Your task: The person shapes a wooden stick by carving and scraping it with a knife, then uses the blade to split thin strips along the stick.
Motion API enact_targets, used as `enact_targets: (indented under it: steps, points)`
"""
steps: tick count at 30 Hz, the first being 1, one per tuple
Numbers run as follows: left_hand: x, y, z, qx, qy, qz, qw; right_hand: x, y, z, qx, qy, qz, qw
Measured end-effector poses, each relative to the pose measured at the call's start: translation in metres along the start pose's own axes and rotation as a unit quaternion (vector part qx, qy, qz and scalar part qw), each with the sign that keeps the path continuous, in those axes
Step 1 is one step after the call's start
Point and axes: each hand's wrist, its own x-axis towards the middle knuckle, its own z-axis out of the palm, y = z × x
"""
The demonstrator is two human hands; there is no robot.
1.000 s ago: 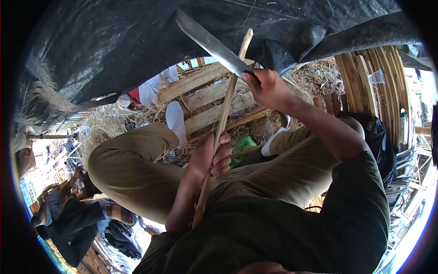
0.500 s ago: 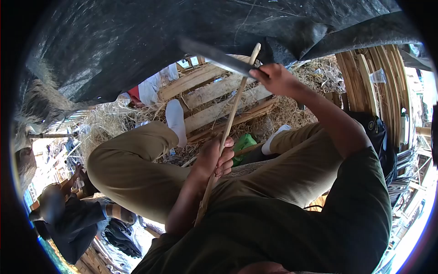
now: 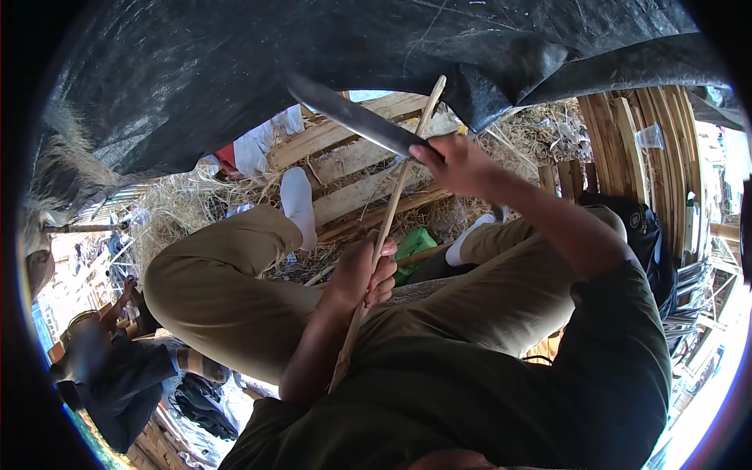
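Note:
My left hand [image 3: 365, 272] is closed round the lower half of a long, pale wooden stick [image 3: 398, 193], which slants up and away from my torso. In my right hand [image 3: 454, 163] is the handle of a machete [image 3: 352, 114], its long dark blade pointing to the upper left. The blade crosses the stick near its upper part, close to my right fingers. Whether the edge touches the wood I cannot tell. The handle is mostly hidden by my fingers. The stick's lower end rests near my left forearm, against my shirt.
Black plastic sheeting [image 3: 235, 70] hangs low across the top. Wooden slats [image 3: 356, 160] and dry straw [image 3: 176, 227] lie beyond my crossed legs, with a green bag [image 3: 415, 244] between them. Upright planks [image 3: 666, 157] stand at right. Another person [image 3: 117, 376] sits at lower left.
My right hand has moved the machete down along the stick and slightly to the left, toward me. My left hand keeps its grip in nearly the same place.

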Motion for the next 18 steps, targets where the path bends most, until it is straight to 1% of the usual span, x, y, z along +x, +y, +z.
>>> enact_targets:
  steps: [1,2,4,5,7,9,10,11,14,15,18]
  points:
    - [0.001,-0.002,-0.002,0.0,0.002,-0.007,1.0,0.006,-0.009,-0.014,0.019,-0.058,0.07,0.996]
    - [0.003,-0.002,-0.002,-0.001,0.003,-0.012,1.0,0.01,-0.003,-0.022,0.027,-0.07,0.037,0.996]
    - [0.005,0.002,0.0,0.006,0.011,-0.008,1.0,0.019,0.01,-0.023,0.018,0.033,0.0,0.999]
    - [0.002,0.003,0.004,0.011,0.019,-0.008,1.0,0.016,0.014,-0.016,0.018,0.04,0.031,0.999]
    - [0.002,0.005,0.005,0.001,0.019,-0.004,1.0,0.004,-0.003,-0.005,0.019,0.059,0.091,0.994]
    - [0.003,0.002,0.0,-0.032,0.006,-0.006,0.999,-0.007,-0.017,0.005,0.043,0.027,0.011,0.999]
    - [0.005,0.003,-0.001,-0.021,0.002,0.002,1.0,-0.01,-0.023,0.006,0.057,0.014,-0.028,0.998]
    - [0.005,0.003,-0.003,-0.009,-0.002,0.006,1.0,-0.006,-0.023,-0.003,0.05,-0.034,0.027,0.998]
    - [0.003,0.004,-0.001,0.015,-0.01,0.025,1.0,0.013,0.01,-0.018,0.03,0.005,0.001,1.0]
    - [0.002,0.005,0.001,0.02,-0.011,0.033,0.999,0.011,0.006,-0.026,0.059,0.058,0.008,0.997]
    - [-0.001,0.008,0.005,0.012,0.006,0.015,1.0,-0.01,-0.011,0.004,0.056,0.045,0.035,0.997]
